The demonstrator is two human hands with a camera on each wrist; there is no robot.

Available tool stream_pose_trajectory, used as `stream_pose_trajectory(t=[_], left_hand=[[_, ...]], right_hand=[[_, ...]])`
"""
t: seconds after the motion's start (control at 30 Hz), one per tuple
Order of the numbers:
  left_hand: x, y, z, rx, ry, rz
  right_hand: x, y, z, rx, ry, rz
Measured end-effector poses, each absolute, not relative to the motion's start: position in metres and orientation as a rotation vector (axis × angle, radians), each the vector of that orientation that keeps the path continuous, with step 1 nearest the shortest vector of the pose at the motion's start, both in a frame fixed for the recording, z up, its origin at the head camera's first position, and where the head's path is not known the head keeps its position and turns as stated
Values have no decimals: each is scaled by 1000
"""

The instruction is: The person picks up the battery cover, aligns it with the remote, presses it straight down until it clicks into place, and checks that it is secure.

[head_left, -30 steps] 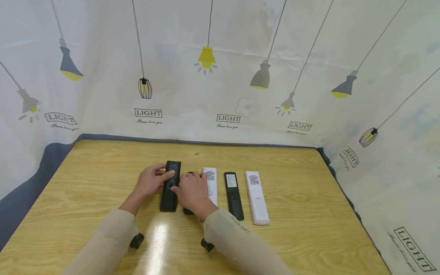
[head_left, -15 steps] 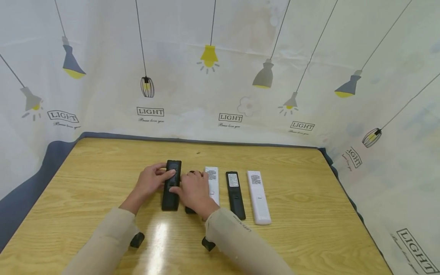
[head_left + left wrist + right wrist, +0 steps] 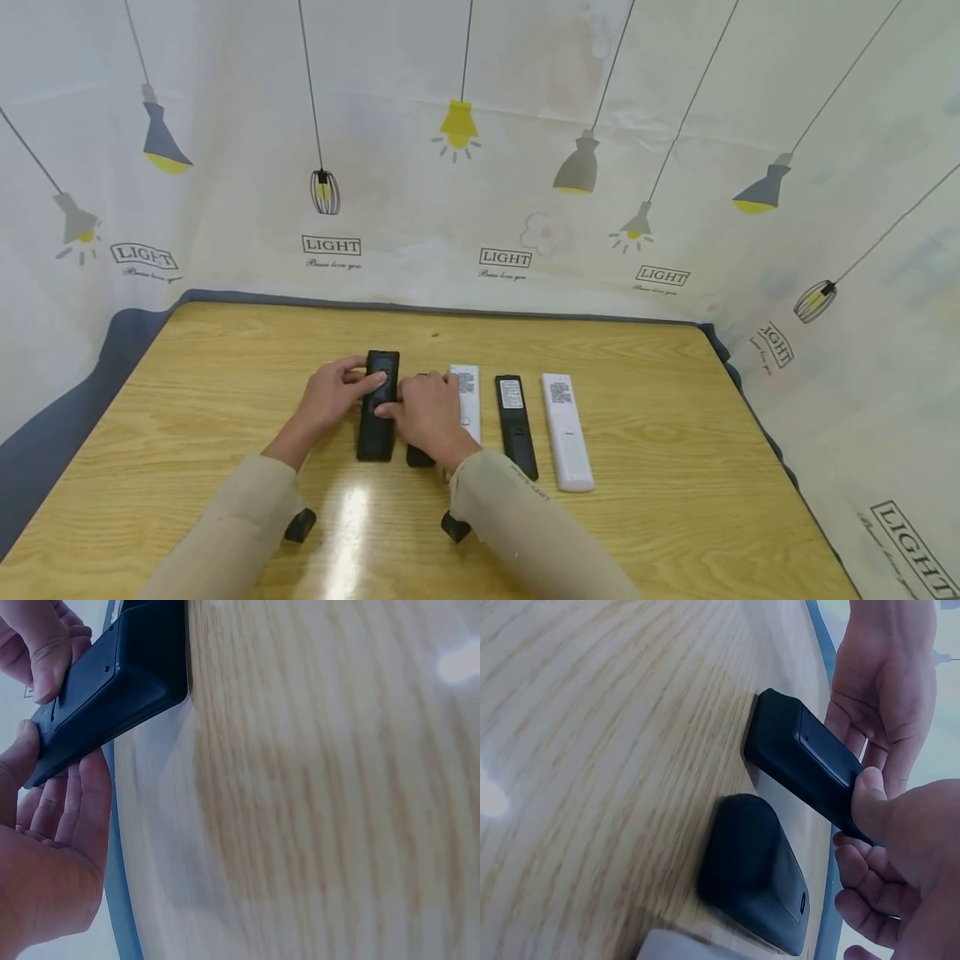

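Observation:
My left hand [image 3: 330,398] grips a black remote control [image 3: 375,442] by its far part, thumb on its upturned back and fingers under its left side. The near end of that remote rests on the table and the far end is raised, as the left wrist view shows. My right hand [image 3: 431,412] has its thumb [image 3: 868,795] pressed on the battery cover [image 3: 90,679], fingers curled by the remote's right edge. The cover looks to be in place. Partly hidden under my right hand lies a second black remote [image 3: 742,874], apart from the held one.
Right of my hands lie a white remote [image 3: 470,400], a smaller black remote [image 3: 517,442] and another white remote [image 3: 567,437], backs up in a row. The wooden table [image 3: 660,525] ends at a printed cloth wall [image 3: 420,217] behind and at the sides.
The camera view shifts slightly, moving the whole scene a little to the right. Both hands keep the same hold on the black remote, and the other remotes stay put.

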State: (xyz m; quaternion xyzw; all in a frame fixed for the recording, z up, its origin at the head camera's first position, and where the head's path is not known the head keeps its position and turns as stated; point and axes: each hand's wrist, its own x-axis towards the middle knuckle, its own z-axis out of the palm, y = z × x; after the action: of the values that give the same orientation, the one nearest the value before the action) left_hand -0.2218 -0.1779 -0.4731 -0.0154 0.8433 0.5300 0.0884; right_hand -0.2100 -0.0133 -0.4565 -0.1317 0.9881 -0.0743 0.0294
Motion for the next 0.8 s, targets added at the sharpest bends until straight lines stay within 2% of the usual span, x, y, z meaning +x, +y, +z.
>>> stream_pose_trajectory(t=[0.8], left_hand=[[-218,-169,-468,-102,2562,1415]], right_hand=[[-210,5,-447,-588,2972,-36]])
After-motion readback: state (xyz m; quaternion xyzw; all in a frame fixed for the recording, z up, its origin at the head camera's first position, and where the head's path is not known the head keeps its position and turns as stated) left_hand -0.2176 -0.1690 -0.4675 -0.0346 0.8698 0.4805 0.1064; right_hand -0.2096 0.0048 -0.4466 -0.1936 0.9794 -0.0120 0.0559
